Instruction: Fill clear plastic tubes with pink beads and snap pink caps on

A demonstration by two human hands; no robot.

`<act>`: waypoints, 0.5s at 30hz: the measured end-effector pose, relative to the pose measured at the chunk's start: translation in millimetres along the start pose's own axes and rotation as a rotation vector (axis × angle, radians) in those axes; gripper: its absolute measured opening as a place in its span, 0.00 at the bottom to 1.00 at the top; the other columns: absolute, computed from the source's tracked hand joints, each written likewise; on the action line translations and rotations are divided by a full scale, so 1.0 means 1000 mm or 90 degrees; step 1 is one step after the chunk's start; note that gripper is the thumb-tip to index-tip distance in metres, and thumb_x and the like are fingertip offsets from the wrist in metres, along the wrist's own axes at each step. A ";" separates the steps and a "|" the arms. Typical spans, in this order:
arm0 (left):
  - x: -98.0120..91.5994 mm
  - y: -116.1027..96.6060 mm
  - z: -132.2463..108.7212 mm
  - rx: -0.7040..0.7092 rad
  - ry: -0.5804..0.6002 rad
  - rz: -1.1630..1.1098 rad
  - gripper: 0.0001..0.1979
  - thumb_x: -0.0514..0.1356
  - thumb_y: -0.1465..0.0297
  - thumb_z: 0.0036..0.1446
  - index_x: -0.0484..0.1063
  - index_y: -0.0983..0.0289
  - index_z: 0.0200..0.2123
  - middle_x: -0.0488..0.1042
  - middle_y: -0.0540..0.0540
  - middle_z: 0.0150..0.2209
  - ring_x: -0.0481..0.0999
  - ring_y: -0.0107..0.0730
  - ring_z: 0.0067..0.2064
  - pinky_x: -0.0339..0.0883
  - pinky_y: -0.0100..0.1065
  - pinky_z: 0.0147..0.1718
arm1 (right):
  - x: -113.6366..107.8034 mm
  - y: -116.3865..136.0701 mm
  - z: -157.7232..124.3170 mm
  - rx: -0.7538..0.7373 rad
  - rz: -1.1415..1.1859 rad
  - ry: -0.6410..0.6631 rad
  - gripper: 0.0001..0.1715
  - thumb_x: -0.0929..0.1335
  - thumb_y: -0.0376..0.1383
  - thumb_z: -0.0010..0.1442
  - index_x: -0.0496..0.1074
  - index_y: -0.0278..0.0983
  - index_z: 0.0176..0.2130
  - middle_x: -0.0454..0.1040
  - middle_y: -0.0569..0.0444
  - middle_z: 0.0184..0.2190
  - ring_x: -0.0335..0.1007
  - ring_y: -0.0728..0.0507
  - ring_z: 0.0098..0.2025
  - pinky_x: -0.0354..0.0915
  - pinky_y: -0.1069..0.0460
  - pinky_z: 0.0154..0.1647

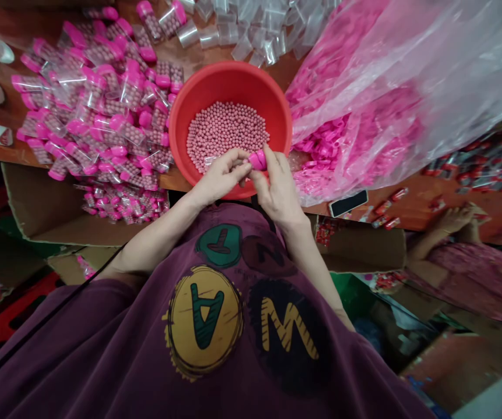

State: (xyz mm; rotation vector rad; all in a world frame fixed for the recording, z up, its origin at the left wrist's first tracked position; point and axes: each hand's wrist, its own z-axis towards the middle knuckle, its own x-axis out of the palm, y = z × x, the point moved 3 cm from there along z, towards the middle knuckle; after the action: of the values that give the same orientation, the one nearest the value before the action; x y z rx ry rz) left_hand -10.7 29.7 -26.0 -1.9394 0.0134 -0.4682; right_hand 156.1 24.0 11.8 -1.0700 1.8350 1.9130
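Over the near rim of a red bowl [231,71], my left hand [221,174] and my right hand [279,189] meet with closed fingers. Between their fingertips is bright pink plastic [258,160], one cap or two pressed together; I cannot tell which. My right thumb and fingers pinch it, and my left fingertips touch its left side. Small pink beads [227,131] lie in the bowl. A clear plastic edge [209,162] shows just behind my left hand; whether that hand grips it is hidden.
Filled, pink-capped tubes [102,105] heap on the left, some in a cardboard box [54,203] below. Empty clear tubes [251,26] lie behind the bowl. To the right are a plastic bag of pink caps [356,128], a phone [348,203] and another person's hands [458,221].
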 end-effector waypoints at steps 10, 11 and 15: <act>0.020 0.004 -0.003 -0.111 -0.114 -0.059 0.09 0.65 0.64 0.76 0.70 0.60 0.43 0.77 0.48 0.32 0.79 0.25 0.35 0.76 0.29 0.42 | 0.022 -0.011 0.008 -0.024 -0.174 0.040 0.37 0.71 0.44 0.69 0.64 0.33 0.71 0.71 0.35 0.60 0.68 0.22 0.68 0.67 0.19 0.71; 0.020 0.006 -0.002 -0.120 -0.127 -0.060 0.08 0.64 0.65 0.77 0.70 0.60 0.42 0.76 0.48 0.32 0.79 0.25 0.35 0.76 0.29 0.42 | 0.024 -0.014 0.011 -0.026 -0.172 0.043 0.37 0.71 0.43 0.69 0.64 0.33 0.70 0.71 0.35 0.59 0.68 0.22 0.68 0.68 0.20 0.71; 0.016 0.019 0.006 -0.153 -0.184 -0.067 0.06 0.61 0.71 0.77 0.70 0.61 0.41 0.75 0.48 0.33 0.78 0.27 0.36 0.74 0.30 0.44 | 0.040 -0.027 0.017 -0.011 -0.173 0.043 0.33 0.70 0.41 0.68 0.66 0.33 0.67 0.72 0.35 0.58 0.69 0.23 0.66 0.67 0.20 0.71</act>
State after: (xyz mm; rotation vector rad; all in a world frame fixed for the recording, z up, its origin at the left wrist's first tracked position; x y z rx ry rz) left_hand 9.8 23.1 -40.1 -2.2370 -0.2292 -0.2597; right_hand 140.7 32.9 -36.2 -1.3287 1.6114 1.7562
